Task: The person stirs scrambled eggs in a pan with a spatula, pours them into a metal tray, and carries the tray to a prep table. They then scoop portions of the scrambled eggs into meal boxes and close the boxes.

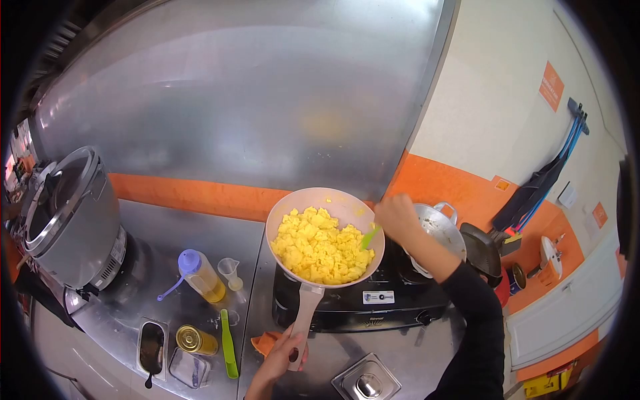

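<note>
My left hand (283, 353) is closed around the pale handle of a frying pan (360, 207), near the handle's end. Scrambled eggs (317, 248) fill much of the pan, which is over the black gas stove (347, 313) and tipped slightly towards me. At the pan's right rim, my right hand (400, 217) is closed on a green spatula (370, 237). Only a short green length of it shows, dipping into the eggs; the rest is hidden by the hand. An orange cloth (265, 342) lies beside my left hand.
An oil bottle (200, 280), measuring cup (230, 270), jar (193, 340) and green utensil (229, 343) stand or lie left. A large cooker (80, 227) is farther left. A metal pot (440, 230) occupies the right burner. A steel lid (367, 380) lies in front.
</note>
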{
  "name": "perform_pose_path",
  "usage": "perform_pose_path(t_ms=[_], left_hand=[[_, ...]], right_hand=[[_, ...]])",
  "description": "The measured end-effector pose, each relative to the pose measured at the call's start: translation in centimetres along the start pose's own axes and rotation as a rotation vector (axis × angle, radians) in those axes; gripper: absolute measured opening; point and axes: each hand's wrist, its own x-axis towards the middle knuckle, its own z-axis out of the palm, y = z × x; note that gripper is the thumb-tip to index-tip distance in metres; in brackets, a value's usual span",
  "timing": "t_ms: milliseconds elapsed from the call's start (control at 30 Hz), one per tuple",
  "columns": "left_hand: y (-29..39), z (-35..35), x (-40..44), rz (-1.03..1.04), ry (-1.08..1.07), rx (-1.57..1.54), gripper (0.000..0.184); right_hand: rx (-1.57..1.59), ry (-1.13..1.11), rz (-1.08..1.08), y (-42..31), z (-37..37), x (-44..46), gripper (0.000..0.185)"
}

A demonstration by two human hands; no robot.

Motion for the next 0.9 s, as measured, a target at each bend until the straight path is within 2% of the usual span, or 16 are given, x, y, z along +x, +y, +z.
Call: perform_pose_path(t_ms=[33, 133, 233, 300, 367, 467, 667, 900], left_hand=[[-0.1, 0.0, 0.0, -0.001, 0.0, -0.003, 0.049], [-0.4, -0.2, 0.1, -0.001, 0.002, 0.0, 0.048], [-0.3, -0.2, 0.0, 0.002, 0.004, 0.013, 0.047], [-0.5, -0.3, 0.1, 0.006, -0.001, 0.003, 0.046], [0.0, -0.1, 0.0, 0.002, -0.015, -0.012, 0.046], [0.0, -0.1, 0.0, 0.001, -0.026, -0.02, 0.046], [-0.1, -0.1, -0.1, -0.009, -0.025, -0.02, 0.048], [-0.5, -0.3, 0.0, 0.004, -0.006, 0.003, 0.05]], right_hand=[[-0.027, 0.029, 0.047, 1.0, 0.8, 0.5, 0.017], [-0.002, -0.058, -0.105, 3.3, 5.8, 1.0, 0.019], [0.28, -0.215, -0.197, 1.5, 7.4, -1.2, 0.023], [0.585, -0.231, -0.198, -0.7, 6.0, -3.0, 0.031], [0.673, -0.373, -0.204, -2.1, 1.1, -3.5, 0.031], [0.749, -0.392, -0.274, -3.7, 0.4, -3.9, 0.027], [0.512, -0.254, -0.32, -6.6, 0.6, -2.3, 0.018], [0.484, -0.135, -0.16, -6.3, 4.0, -0.9, 0.018]])
